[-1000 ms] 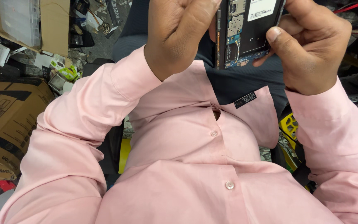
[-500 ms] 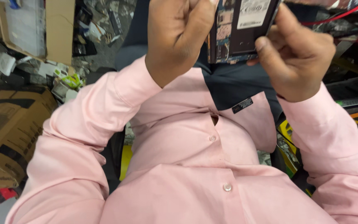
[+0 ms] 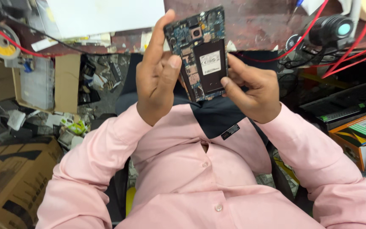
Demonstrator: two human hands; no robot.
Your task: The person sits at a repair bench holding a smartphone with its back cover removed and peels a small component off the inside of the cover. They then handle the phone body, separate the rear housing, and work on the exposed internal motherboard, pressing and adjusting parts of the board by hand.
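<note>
Both of our hands raised in front of the chest, forearms in pink shirt sleeves angled up and inward from the elbows. Between the hands: an opened smartphone with its back cover off, blue-green circuit board and black battery exposed, held upright with a slight tilt, above the lap and just below the edge of the dark reddish workbench.

Left hand: back of hand toward the camera, wrist bent up. Index finger stretched long up the phone's left edge to its top corner; another fingertip pressed onto the board near the left side. The rest of the fingers curl behind, so the grip is closed around the left edge.

Right hand: closed on the phone's right edge and lower part, thumb lying across the right side of the battery, fingers wrapped behind and hidden.

Around us: red wires run across the bench at upper right near a black cylindrical lamp-like device. Brown cardboard box on the floor at lower left. Orange-and-white printed carton at right.
</note>
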